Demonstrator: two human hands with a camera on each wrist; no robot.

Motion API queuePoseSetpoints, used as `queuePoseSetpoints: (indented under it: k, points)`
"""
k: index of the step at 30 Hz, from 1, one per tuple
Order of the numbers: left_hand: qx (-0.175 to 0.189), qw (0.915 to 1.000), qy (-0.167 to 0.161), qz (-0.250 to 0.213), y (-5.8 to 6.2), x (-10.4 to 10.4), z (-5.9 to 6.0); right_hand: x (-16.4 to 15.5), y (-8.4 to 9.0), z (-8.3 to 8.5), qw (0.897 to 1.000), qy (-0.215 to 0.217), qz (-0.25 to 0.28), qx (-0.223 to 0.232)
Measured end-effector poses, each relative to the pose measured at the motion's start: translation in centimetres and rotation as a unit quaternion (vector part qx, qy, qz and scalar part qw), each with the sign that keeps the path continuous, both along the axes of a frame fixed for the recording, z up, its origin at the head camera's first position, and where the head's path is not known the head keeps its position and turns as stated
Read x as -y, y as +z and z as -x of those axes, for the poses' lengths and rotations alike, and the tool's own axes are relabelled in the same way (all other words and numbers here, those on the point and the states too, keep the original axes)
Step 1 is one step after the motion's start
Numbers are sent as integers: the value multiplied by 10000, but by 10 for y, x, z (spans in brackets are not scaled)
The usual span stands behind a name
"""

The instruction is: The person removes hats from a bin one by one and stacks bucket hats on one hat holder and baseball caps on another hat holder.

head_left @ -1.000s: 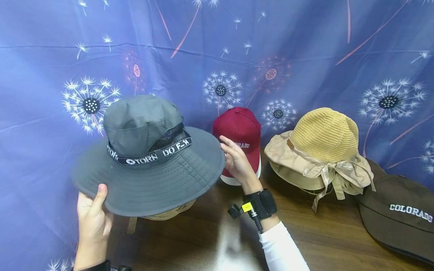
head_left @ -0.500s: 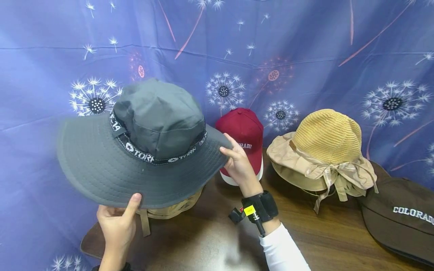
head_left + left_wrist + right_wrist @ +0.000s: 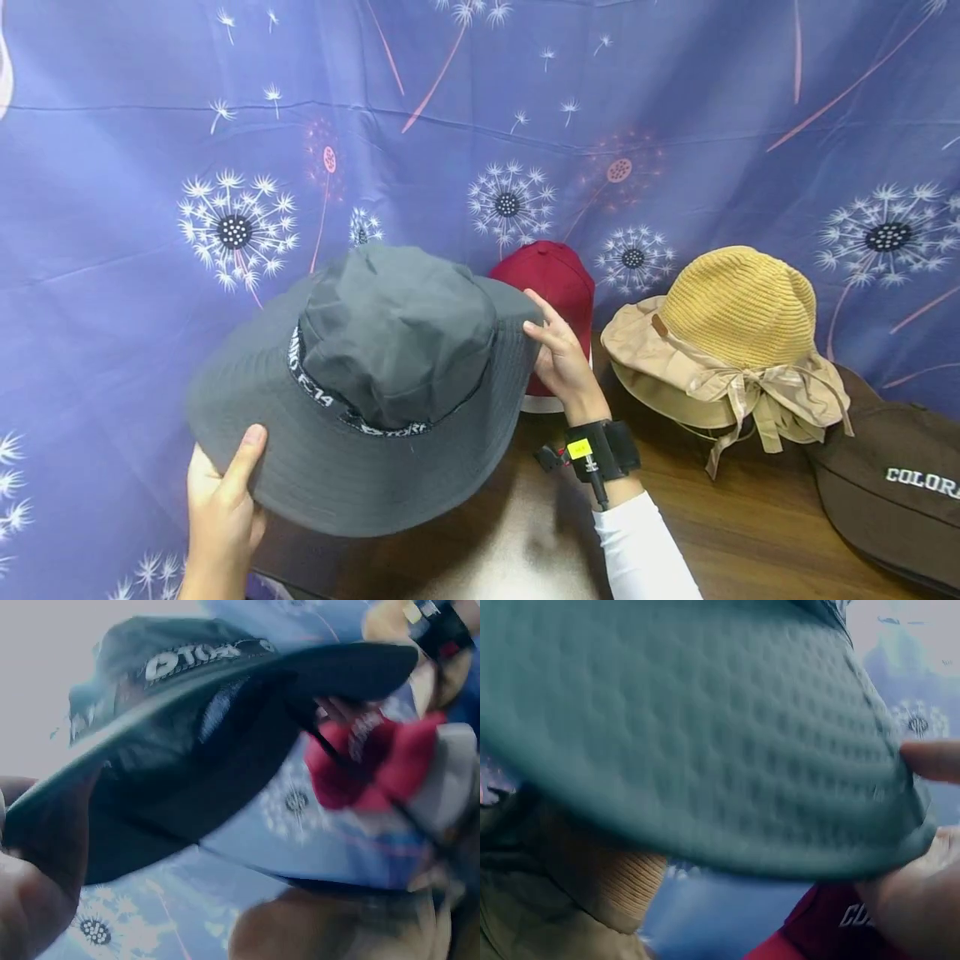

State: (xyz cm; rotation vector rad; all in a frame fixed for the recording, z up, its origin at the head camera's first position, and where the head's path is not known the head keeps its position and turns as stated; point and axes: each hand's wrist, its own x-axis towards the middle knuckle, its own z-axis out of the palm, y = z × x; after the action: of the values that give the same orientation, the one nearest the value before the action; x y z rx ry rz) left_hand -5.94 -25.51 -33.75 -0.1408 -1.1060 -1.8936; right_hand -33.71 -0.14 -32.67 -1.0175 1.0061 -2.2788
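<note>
Between both hands, a wide-brimmed grey sun hat is held up above the table, its crown tilted toward the head camera. A dark band with white lettering runs round the crown. My left hand pinches the brim at its near left, thumb on top. At the brim's right end my right hand grips the edge, fingers on top. In the left wrist view the sun hat's underside shows with a dark cord hanging below it. The quilted brim fills much of the right wrist view.
Behind my right hand stands a red cap with a white brim edge. Farther right are a yellow knit-crowned hat with beige bows and a brown cap. They rest on a wooden table before a blue dandelion curtain.
The grey sun hat has been turned round so its band lettering shifts, then tipped forward and lowered. My left hand let its grip travel right along the brim, then back left.
</note>
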Motion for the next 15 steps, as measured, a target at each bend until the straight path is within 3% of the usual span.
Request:
queuePoseSetpoints:
  k: [2, 5, 10, 15]
  points:
    - [-67, 9990, 321, 313, -5, -2, 0, 0, 2, -1, 9997, -193, -128, -81]
    - [-563, 9957, 220, 701, -13, -1, -2, 0, 7, -6, 9987, -376, -186, -306]
    - [-1171, 9877, -618, 826, -21, 10, -8, -3, 15, -14, 9975, -519, -33, -470]
    - [-1393, 9784, -1455, 474, -29, 27, -14, -6, 19, -16, 9964, -626, 56, -563]
